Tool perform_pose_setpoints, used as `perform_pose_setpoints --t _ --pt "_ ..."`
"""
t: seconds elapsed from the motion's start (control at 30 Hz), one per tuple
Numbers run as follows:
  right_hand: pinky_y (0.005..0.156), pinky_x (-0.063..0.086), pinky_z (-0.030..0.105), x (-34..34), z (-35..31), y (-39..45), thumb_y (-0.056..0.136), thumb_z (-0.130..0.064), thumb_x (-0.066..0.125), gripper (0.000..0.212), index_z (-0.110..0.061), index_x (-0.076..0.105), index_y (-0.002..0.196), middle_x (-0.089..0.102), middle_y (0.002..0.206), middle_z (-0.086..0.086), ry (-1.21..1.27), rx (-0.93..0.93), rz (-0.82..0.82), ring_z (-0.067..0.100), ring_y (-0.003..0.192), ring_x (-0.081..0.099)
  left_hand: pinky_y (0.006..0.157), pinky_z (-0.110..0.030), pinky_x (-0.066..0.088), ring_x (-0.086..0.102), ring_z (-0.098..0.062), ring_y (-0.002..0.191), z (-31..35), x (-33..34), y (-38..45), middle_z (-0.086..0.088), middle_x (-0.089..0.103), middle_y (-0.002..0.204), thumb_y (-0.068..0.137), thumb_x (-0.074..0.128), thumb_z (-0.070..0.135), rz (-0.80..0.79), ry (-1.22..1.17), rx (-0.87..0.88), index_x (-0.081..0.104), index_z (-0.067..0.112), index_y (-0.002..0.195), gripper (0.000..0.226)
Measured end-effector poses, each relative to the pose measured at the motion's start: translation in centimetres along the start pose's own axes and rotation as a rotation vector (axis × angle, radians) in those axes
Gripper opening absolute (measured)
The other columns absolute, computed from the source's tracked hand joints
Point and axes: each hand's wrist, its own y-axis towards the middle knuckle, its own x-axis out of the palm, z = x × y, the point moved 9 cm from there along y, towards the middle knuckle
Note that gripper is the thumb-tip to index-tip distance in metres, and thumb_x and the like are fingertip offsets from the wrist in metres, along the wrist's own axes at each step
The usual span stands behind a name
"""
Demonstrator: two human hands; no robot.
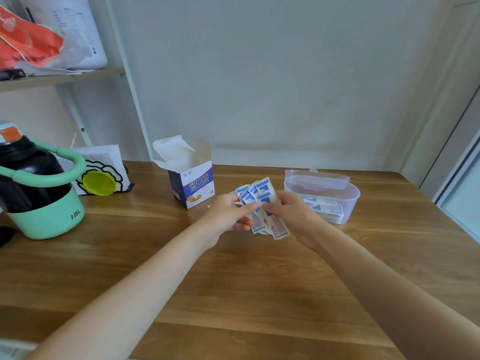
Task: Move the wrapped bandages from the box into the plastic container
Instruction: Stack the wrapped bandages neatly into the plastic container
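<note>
Both hands are on the job here: the left hand [228, 214] and the right hand [291, 216] together pinch a fanned sheaf of bandages [262, 206] just above the table [233, 281], between the box [192, 185] and the container [322, 196]. Fingers of each hand curl round the wrappers, thumbs on top.

The step in hand looks like squaring up the bunch before it goes right. Best bet: tap the loose ends level, let the right hand take the whole stack firmly near its middle, and carry it low over the near rim of the container so nothing slips out of the fan. Lay it flat on the pile already inside instead of dropping it, since the strips are light and slippery and would scatter.

The box stands open, flaps up, but its inside is out of sight, so whether more bandages remain in there cannot be told. The exact count in the hands is unclear too; the strips overlap. Behind the container, its clear lid [317, 178] blurs into the tub wall.
</note>
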Motion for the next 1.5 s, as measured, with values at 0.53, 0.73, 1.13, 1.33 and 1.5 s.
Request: perform_pose_setpoints --t 0.53,0.73,1.13,1.33,1.5 --pt "0.079 0.048 0.031 -2.6 -0.2 -2.0 0.093 -0.01 0.05 0.028 -0.007 0.049 0.121 0.062 0.115 0.008 -0.46 -0.112 0.103 0.022 0.095 0.059 0.068 -0.02 0.055 0.065 -0.014 0.081 -0.9 2.1 -1.6 -0.009 0.068 0.104 0.087 0.062 0.009 -0.064 -0.001 -0.008 0.06 0.005 0.114 0.028" --pt "0.088 0.045 0.028 1.0 0.5 -2.8 0.095 -0.015 0.044 0.027 -0.01 0.052 0.121 0.058 0.12 0.007 -1.058 -0.377 -0.113 0.021 0.109 0.055 0.074 -0.023 0.05 0.056 -0.012 0.088 -0.8 2.4 -2.4 -0.001 0.061 0.115 0.083 0.068 0.027 -0.072 0.556 0.184 0.056 0.014 0.119 0.04" --pt "0.079 0.047 0.031 -2.2 1.5 -4.3 0.09 -0.033 0.055 0.03 -0.021 0.056 0.118 0.062 0.116 0.001 -1.196 -0.343 -0.092 0.02 0.104 0.058 0.054 -0.01 0.033 0.048 -0.005 0.064 0.6 3.5 -3.5 0.015 0.051 0.073 0.085 0.065 0.025 -0.013 0.77 0.423 0.056 0.019 0.085 0.01" --pt "0.082 0.049 0.032 -2.5 1.9 -4.1 0.091 -0.038 0.054 0.035 -0.02 0.055 0.121 0.062 0.117 0.003 -1.185 -0.341 -0.073 0.022 0.105 0.058 0.05 -0.006 0.037 0.05 -0.002 0.057 0.8 3.2 -3.7 0.01 0.057 0.081 0.087 0.063 0.028 -0.017 0.8 0.442 0.056 0.018 0.081 0.014" --pt "0.072 0.042 0.022 -2.5 1.9 -4.0 0.093 -0.031 0.053 0.026 -0.013 0.063 0.109 0.065 0.088 0.002 -0.972 -0.335 -0.062 0.013 0.08 0.053 0.055 -0.007 0.043 0.059 -0.001 0.058 0.5 2.9 -3.7 0.004 0.065 0.084 0.092 0.055 0.019 -0.02 0.663 0.389 0.057 0.019 0.084 0.008"
